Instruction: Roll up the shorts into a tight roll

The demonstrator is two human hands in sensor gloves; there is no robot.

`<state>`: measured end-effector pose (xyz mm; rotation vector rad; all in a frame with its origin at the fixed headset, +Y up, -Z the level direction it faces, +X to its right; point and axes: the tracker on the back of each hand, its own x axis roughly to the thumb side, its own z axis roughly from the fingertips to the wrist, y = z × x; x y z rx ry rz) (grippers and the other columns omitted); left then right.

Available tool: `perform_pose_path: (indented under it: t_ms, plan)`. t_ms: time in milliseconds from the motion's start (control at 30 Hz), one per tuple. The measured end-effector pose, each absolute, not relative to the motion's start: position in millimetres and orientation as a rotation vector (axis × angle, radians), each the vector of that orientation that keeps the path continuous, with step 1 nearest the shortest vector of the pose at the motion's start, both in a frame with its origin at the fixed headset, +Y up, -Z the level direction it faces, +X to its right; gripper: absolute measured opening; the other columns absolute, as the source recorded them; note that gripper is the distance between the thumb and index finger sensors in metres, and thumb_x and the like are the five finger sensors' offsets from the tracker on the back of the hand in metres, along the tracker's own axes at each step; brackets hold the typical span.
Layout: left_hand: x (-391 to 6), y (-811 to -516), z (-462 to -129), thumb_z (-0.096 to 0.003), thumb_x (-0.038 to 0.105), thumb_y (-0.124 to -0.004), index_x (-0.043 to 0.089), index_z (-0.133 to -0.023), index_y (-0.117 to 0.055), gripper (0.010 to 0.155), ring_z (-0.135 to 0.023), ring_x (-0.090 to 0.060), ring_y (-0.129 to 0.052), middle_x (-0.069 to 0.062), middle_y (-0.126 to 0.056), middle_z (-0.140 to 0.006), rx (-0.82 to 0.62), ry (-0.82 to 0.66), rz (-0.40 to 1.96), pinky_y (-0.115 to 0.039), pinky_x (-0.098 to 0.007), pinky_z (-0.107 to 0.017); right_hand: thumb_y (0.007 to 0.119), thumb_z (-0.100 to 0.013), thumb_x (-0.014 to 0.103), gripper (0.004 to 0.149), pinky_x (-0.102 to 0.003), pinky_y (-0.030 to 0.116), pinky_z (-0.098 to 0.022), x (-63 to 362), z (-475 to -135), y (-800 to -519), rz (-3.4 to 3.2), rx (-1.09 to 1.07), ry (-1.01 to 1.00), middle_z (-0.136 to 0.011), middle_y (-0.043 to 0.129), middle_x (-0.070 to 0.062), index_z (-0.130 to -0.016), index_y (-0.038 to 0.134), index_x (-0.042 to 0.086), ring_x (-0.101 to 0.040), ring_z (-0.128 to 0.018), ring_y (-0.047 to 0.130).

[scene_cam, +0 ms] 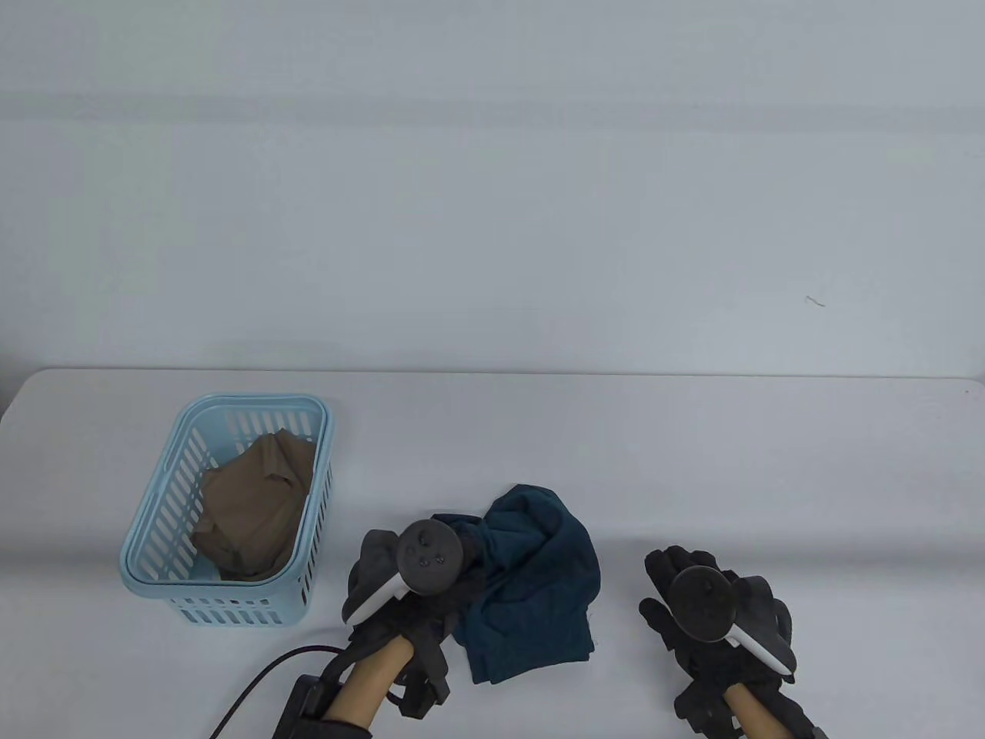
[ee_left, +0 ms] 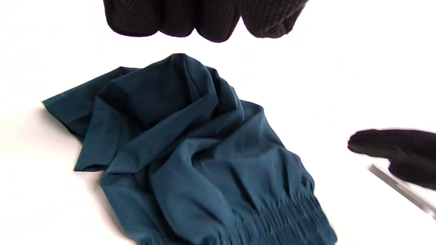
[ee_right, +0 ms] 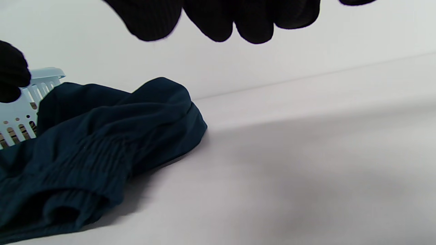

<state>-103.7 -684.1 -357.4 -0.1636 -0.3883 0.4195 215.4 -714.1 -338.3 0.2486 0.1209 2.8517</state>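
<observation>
Shorts [scene_cam: 535,581], one crumpled teal pair, lie at the lower centre of the table [scene_cam: 692,462], unrolled. Left hand [scene_cam: 408,585] sits at their left edge; whether it grips cannot be told. Right hand [scene_cam: 712,608] hovers apart, holding nothing. One blue basket [scene_cam: 165,570] holding one tan garment [scene_cam: 250,508] stands lower left.

basket [scene_cam: 231,608]: pale blue, to my left on table [scene_cam: 692,462] | brown cloth [scene_cam: 250,508] crumpled inside | black cable [scene_cam: 262,681] at near edge

You're looking at a smooth white rectangular table [scene_cam: 692,462] with rounded far corners, set against a plain pale grey wall [scene_cam: 492,192] under soft, even light that casts faint shadows.
</observation>
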Motion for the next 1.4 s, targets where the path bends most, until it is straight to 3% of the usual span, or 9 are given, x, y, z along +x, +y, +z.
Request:
perform_pose_path:
  t_ms: [200,333,667,867,1400]
  plan:
    - [-67.5,-695.9,-325.9,-0.0531,0.031,-0.069,0.011,-0.101,-0.062,0.052,-0.098,-0.051,-0.062,-0.022,-0.059,-0.108,-0.126,-0.671,0.167,-0.032,-0.078,-0.063,0.064,-0.054,0.039,0.065,-0.073,0.036,-0.069,214.6,-338.3,-714.5,2.856,0.253,0.136,-0.115,0.046,-0.021,-0.110,0.048,0.009,-0.050,-0.105,0.043]
    - [-53.4,-711.9,-314.8,-0.0527,0.033,-0.069,0.011,-0.102,-0.061,0.054,-0.099,-0.051,-0.062,-0.021,-0.058,-0.109,-0.175,-0.742,-0.029,-0.032,-0.078,-0.064,0.064,-0.054,0.039,0.065,-0.073,0.036,-0.069,212.7,-338.2,-716.5,2.860,0.262,0.156,-0.115,0.046,-0.021,-0.110,0.048,0.009,-0.049,-0.105,0.043]
    - [-50.0,-760.6,-329.4,-0.0506,0.043,-0.069,0.011,-0.108,-0.047,0.069,-0.102,-0.050,-0.057,-0.023,-0.047,-0.113,-0.398,-0.681,-0.120,-0.032,-0.078,-0.064,0.064,-0.054,0.039,0.065,-0.073,0.036,-0.069,207.4,-338.1,-719.7,2.870,0.285,0.187,-0.115,0.046,-0.022,-0.109,0.048,0.009,-0.050,-0.105,0.043]
    - [-45.1,-781.2,-333.2,-0.0486,0.046,-0.071,0.005,-0.106,-0.030,0.082,-0.098,-0.049,-0.048,-0.025,-0.036,-0.109,-0.430,-0.671,-0.160,-0.035,-0.077,-0.066,0.064,-0.054,0.039,0.065,-0.073,0.036,-0.069,208.7,-338.3,-721.3,2.867,0.272,0.211,-0.115,0.047,-0.022,-0.109,0.048,0.009,-0.050,-0.105,0.044]
    - [-48.6,-769.4,-341.5,-0.0513,0.039,-0.066,0.008,-0.107,-0.044,0.067,-0.098,-0.048,-0.059,-0.023,-0.050,-0.109,-0.452,-0.677,-0.056,-0.045,-0.070,-0.069,0.064,-0.054,0.039,0.065,-0.073,0.036,-0.069,205.8,-337.9,-722.6,2.872,0.287,0.245,-0.114,0.048,-0.022,-0.109,0.049,0.009,-0.050,-0.105,0.044]
